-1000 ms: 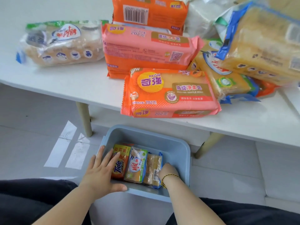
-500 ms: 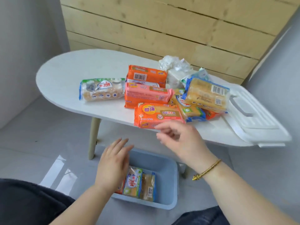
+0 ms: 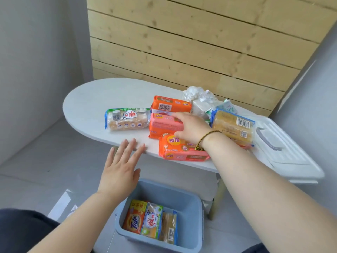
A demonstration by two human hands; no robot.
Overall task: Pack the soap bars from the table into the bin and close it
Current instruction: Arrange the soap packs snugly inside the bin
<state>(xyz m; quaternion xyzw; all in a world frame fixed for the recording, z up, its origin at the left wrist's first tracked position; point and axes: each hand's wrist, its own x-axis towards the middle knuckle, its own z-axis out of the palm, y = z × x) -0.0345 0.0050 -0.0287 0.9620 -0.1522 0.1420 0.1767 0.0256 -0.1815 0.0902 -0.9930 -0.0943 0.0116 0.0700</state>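
Note:
A blue bin (image 3: 189, 205) stands on the floor under the white table (image 3: 91, 105). Three soap bars stand in it: a Tide bar (image 3: 134, 217), a green-white bar (image 3: 152, 220) and a clear-wrapped yellow bar (image 3: 169, 226). Several soap packs lie on the table. My right hand (image 3: 192, 126) grips the right end of the pink soap pack (image 3: 164, 124), fingers over its top and thumb on its near side. My left hand (image 3: 121, 167) hovers open, fingers straight, with its fingertips at the table's front edge. The bin's white lid (image 3: 284, 150) lies on the table's right end.
An orange pack (image 3: 180, 149) lies at the front edge, another orange pack (image 3: 170, 105) behind the pink one. A green-topped pack (image 3: 125, 118) lies to the left, a blue-edged yellow pack (image 3: 233, 126) to the right. A crumpled white bag (image 3: 198, 98) sits at the back.
Both hands came up out of the bin. My right hand reached across the table and took hold of the pink pack. My left hand rose to the table's edge.

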